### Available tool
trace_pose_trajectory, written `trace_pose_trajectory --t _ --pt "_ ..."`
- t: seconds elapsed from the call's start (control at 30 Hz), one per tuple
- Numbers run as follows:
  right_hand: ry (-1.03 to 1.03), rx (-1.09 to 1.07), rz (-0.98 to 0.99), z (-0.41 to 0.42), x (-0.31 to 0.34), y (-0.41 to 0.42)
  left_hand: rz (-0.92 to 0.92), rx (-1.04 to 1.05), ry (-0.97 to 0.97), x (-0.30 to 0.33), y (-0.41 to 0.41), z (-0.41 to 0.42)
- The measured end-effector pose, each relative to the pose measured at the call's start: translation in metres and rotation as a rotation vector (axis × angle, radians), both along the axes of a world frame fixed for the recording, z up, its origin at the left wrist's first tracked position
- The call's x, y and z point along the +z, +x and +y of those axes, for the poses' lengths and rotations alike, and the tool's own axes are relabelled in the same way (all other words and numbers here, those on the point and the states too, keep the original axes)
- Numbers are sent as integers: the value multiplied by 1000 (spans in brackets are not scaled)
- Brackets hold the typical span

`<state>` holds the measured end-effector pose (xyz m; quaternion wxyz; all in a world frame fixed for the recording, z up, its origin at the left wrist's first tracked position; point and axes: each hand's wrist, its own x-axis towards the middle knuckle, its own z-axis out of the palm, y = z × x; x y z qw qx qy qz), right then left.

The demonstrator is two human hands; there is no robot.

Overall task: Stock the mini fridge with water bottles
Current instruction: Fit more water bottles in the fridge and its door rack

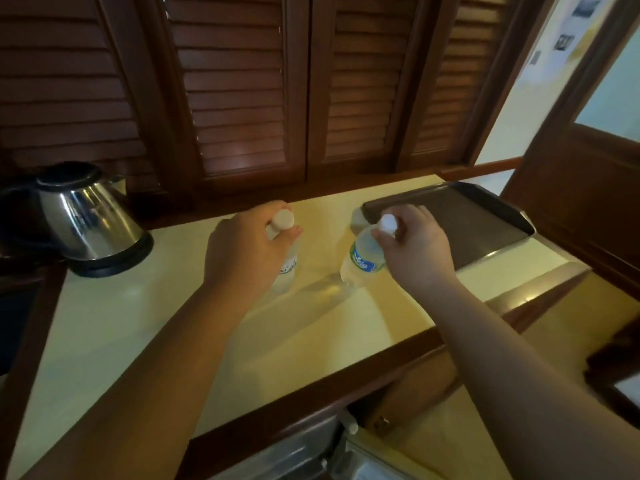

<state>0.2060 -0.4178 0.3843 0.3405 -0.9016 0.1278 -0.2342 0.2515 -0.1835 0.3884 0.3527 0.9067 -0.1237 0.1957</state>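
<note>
Two small clear water bottles with white caps stand on the cream countertop (145, 323). My left hand (242, 247) grips the neck of the left bottle (287, 268), whose body is mostly hidden behind my fingers. My right hand (412, 244) holds the neck of the right bottle (362, 261), which has a blue label and leans a little to the right. Below the counter's front edge, the top of the mini fridge (304, 452) shows, with its door (415, 445) swung open.
A steel electric kettle (90, 223) stands at the counter's back left. A dark tray (460, 223) lies at the back right, just behind my right hand. Brown louvred shutters (242, 91) back the counter. A wooden door (588, 168) stands at the right.
</note>
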Motion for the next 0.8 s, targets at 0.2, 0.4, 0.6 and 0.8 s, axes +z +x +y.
trace_pose_trajectory --t 0.2,0.4,0.6,0.8 --pt "95 -168 -263 -26 -22 -153 -22 -110 -97 2 -114 8" --pt "56 -99 -271 -54 -37 -293 -50 -152 -164 -10 -250 -15" --pt "34 -39 -196 -63 -118 -384 176 -98 -270 -105 -346 -40" --pt "130 -21 -10 -37 -266 -428 505 37 -192 -232 -397 -47"
